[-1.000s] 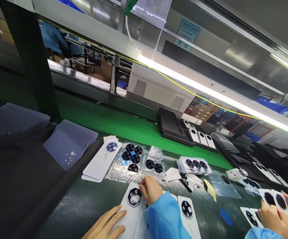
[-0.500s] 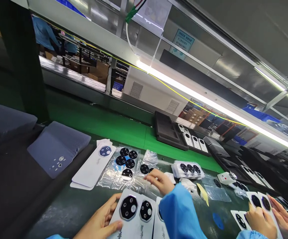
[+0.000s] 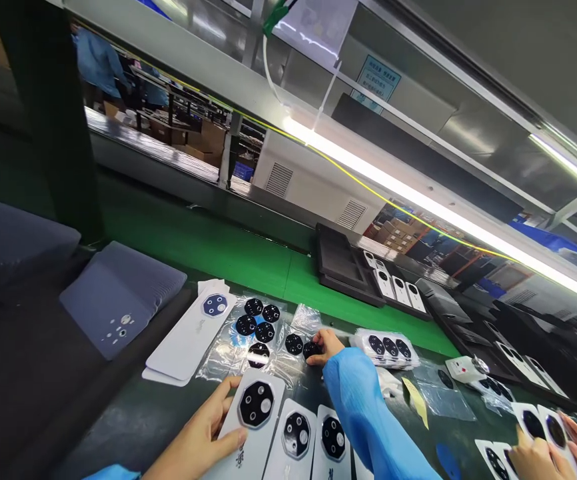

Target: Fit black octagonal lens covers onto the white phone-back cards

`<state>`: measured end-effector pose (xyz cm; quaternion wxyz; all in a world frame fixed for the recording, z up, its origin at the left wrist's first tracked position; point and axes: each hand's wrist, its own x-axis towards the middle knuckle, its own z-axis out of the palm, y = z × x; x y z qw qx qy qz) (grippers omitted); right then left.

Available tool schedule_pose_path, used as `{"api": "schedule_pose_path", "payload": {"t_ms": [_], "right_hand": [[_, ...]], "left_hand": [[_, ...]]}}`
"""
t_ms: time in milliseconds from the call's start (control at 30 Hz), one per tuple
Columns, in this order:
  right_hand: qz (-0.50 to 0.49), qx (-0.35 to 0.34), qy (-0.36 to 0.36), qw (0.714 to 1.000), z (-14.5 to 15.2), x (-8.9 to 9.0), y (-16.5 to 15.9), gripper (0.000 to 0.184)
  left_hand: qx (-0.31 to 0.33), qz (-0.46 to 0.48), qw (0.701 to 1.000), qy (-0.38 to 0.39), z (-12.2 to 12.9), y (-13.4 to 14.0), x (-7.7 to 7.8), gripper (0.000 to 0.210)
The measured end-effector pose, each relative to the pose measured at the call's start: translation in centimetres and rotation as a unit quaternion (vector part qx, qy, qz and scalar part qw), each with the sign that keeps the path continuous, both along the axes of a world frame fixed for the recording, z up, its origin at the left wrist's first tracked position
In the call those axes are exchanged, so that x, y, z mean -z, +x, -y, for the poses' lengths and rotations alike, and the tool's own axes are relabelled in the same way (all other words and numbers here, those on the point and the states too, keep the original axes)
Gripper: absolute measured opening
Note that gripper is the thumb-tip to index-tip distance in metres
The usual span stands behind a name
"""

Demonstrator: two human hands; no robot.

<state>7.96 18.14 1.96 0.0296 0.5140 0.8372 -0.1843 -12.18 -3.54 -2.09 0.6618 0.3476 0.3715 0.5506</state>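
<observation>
My left hand point(image 3: 208, 427) grips a white phone back cover point(image 3: 256, 443) by its left edge, thumb on top. A black octagonal camera lens panel sits at its upper end. Two more white back covers point(image 3: 296, 450) with the same black panels lie just to the right of it. Farther forward, my right hand point(image 3: 327, 348) has its fingers closed at the edge of a round black lens cover point(image 3: 310, 349) on clear film. Another black lens cover point(image 3: 293, 343) rests right beside it. Several more black discs point(image 3: 246, 325) lie on a clear plastic sheet point(image 3: 218, 360) to the left.
White cover sheets point(image 3: 183, 340) and a stack of bluish film sheets point(image 3: 118, 287) lie left. A wrapped stack of lens covers point(image 3: 388, 350) stands beyond my right sleeve. Black trays point(image 3: 341, 263) hold covers at the back. A co-worker's hands point(image 3: 543, 453) hold two covers at right.
My right hand has moved forward onto the black lens cover and its fingers have closed there. The cover in my left hand now stands apart from the neighbouring ones.
</observation>
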Motion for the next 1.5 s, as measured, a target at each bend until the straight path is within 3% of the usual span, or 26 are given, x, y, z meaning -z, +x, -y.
{"api": "schedule_pose_path", "payload": {"t_ms": [233, 467, 667, 933, 1233, 1500], "right_hand": [[-0.008, -0.019, -0.001, 1.000, -1.6, 1.2, 0.6, 0.023], [-0.034, -0.038, 0.054, 0.997, -0.5, 2.2, 1.6, 0.026], [-0.077, -0.057, 0.073, 0.993, 0.5, 2.2, 1.7, 0.049], [-0.136, -0.025, 0.094, 0.986, 1.3, 2.3, 1.6, 0.046], [-0.185, 0.031, 0.055, 0.981, 1.9, 1.7, 2.1, 0.040], [-0.270, 0.068, 0.005, 0.960, 2.1, 1.4, 2.2, 0.032]], "left_hand": [[-0.008, -0.005, 1.000, 0.013, 0.1, -0.2, -0.5, 0.083], [-0.019, -0.002, 1.000, -0.012, 0.1, -0.3, -0.7, 0.080], [-0.013, 0.023, 0.999, -0.028, 0.0, -0.3, -0.8, 0.086], [-0.004, 0.023, 0.999, -0.037, 0.2, -0.5, -1.6, 0.080], [-0.001, 0.030, 0.998, -0.049, 0.0, -0.3, -0.8, 0.088], [0.031, 0.049, 0.997, -0.058, -0.7, 0.3, -2.7, 0.076]]}}
